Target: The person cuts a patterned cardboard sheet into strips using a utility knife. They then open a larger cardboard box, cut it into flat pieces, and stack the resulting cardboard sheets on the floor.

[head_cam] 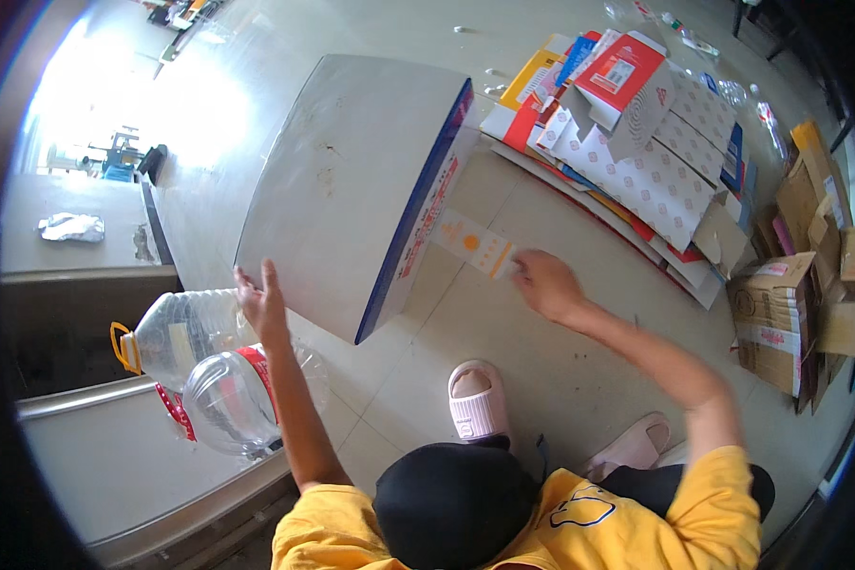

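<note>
A large pale cardboard box [356,164] lies tilted across the floor before me, with a blue edge and red printing on its right side. At its near left edge is my left hand [262,303], fingers spread; whether they press on the box is unclear. My right hand [547,285], slightly blurred, pinches the end of a flat, pale packaging piece [470,242] with orange printing. The piece's far end reaches the box's printed side. Beside my left forearm lie a clear plastic jug [185,324] with a yellow handle and a big clear bottle [221,402] with a red label.
A stack of flattened cartons [634,164] lies at the right, topped by a red and white box [620,75]. Brown cardboard boxes [773,320] stand farther right. Plastic bottles [766,114] lie behind the stack. A pale furniture panel [128,456] is at the left.
</note>
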`<action>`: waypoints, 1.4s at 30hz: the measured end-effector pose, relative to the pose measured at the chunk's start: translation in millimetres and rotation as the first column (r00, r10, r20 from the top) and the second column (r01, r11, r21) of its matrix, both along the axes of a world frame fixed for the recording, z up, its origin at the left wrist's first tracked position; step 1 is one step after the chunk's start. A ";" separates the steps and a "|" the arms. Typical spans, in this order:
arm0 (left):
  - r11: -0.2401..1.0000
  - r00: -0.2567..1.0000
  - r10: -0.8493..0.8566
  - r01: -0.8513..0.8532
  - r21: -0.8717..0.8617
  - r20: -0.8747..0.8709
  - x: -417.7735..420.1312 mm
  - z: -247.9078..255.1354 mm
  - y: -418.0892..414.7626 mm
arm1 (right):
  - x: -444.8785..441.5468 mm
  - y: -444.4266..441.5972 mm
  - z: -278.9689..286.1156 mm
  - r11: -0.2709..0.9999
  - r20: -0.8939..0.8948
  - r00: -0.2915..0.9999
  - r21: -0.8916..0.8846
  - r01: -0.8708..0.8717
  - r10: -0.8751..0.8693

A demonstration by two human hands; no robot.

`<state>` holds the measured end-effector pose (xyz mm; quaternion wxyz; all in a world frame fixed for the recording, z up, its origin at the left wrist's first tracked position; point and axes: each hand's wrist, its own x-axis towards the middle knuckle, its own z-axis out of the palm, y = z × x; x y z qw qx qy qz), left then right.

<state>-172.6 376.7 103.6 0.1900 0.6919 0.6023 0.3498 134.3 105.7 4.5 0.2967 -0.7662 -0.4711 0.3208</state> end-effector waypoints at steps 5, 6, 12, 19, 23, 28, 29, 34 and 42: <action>0.992 0.834 -0.057 0.107 0.060 -0.548 10.1 15.7 81.5 | 59.0 -168.8 -11.4 0.924 0.257 0.963 -0.344 0.164 -0.075; 0.987 0.830 -0.160 0.136 -0.084 -0.534 18.8 18.2 84.4 | 66.0 -201.5 -16.4 0.899 0.362 0.929 -0.378 0.221 -0.076; 0.999 0.746 -0.014 -0.022 -0.045 -0.665 41.1 18.7 34.0 | 55.8 -284.6 -40.9 0.645 0.343 0.925 -0.671 0.364 -0.166; 0.985 0.613 -0.099 -0.052 -0.165 -0.784 49.3 48.3 -24.7 | 43.1 -315.1 -83.4 0.833 0.350 0.931 -0.479 0.277 -0.108; 0.902 0.606 -0.300 -0.071 -0.426 -0.737 56.2 60.2 -35.4 | 53.0 -299.6 -72.9 0.848 0.217 0.953 -0.445 0.288 -0.210; 0.902 0.879 -0.269 0.087 -0.422 -0.394 51.4 33.1 -45.2 | 57.5 -225.0 -32.8 0.924 -0.089 0.929 -0.174 0.342 -0.360; 0.896 0.929 -0.217 0.068 -0.438 -0.299 39.9 20.4 -41.9 | 53.6 -196.0 -20.8 0.926 -0.171 0.912 -0.133 0.354 -0.373; 0.780 0.989 -0.101 0.147 -0.608 0.110 29.4 -7.4 -52.7 | 10.4 -76.2 36.7 0.929 -0.690 0.656 -0.065 0.364 -0.305; 0.918 0.980 -0.112 0.166 -0.361 0.167 6.9 -19.0 -44.3 | -44.3 13.8 40.1 0.908 -0.887 0.420 0.004 0.418 -0.190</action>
